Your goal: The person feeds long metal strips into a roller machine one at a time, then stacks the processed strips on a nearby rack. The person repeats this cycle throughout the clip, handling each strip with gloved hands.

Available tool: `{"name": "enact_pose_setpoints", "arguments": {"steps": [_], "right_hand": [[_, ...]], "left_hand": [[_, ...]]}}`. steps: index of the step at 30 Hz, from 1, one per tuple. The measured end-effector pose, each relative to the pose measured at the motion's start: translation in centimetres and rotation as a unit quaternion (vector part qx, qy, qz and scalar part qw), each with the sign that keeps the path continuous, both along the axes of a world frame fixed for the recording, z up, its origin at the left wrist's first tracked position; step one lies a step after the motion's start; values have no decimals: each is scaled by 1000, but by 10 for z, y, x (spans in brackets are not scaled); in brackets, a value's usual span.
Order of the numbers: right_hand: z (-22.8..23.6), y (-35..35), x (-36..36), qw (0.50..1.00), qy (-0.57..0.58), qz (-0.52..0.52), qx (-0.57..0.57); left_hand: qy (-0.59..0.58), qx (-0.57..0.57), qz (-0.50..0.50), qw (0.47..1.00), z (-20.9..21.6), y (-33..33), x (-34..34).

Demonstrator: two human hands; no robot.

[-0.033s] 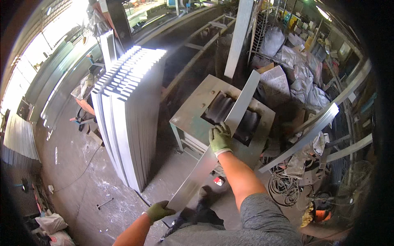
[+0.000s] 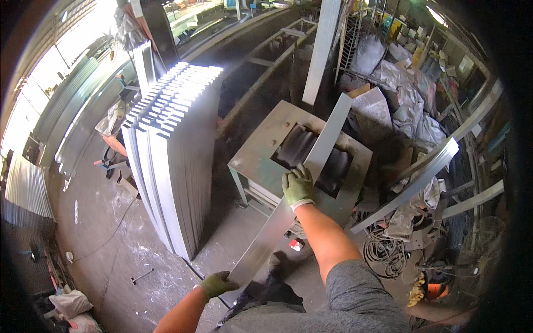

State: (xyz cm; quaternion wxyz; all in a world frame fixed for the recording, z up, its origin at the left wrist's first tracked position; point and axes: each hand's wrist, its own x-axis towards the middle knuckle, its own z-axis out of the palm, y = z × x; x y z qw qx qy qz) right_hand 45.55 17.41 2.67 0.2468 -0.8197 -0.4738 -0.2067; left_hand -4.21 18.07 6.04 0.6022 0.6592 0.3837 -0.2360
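A long flat metal strip slants from near my body across a metal work stand. Its far part lies over an opening with dark, rounded, roller-like parts. Near the strip's lower end, my left hand, in a greenish glove, is closed around its edge. Farther up, my right hand, in a matching glove, grips the strip's left edge beside the opening, fingers over the metal. Parts of both hands' fingers are hidden.
A tall stack of upright metal profiles stands left of the stand. To the right, more strips lean above a coiled cable. Grey sacks pile up behind. A small red and white box lies below the strip.
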Motion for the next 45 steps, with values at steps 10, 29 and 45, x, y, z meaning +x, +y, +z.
{"name": "enact_pose_setpoints", "arguments": {"steps": [10, 29, 45], "right_hand": [[7, 9, 72, 999, -2, -23, -49], [-11, -44, -167, 991, 3, 43, -127], [-29, -100, -384, 966, 143, 107, -189]], "left_hand": [[84, 235, 15, 968, 34, -23, 103], [76, 250, 45, 964, -66, -78, -144], [122, 141, 112, 976, -107, -122, -376]]}}
